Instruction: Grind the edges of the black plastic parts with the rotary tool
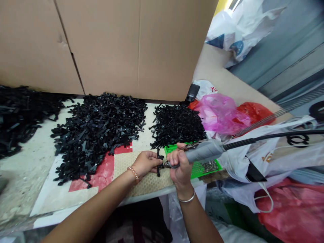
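At lower centre, my left hand [143,165] pinches a slim black part [158,171] over a honeycomb-patterned mat [149,184]; my right hand [181,164] is wrapped round a grey driver [202,153], tip against it. This piece seems mid-work; which heaps [101,125] are finished, I cannot tell. The part looks narrow, knobbed.
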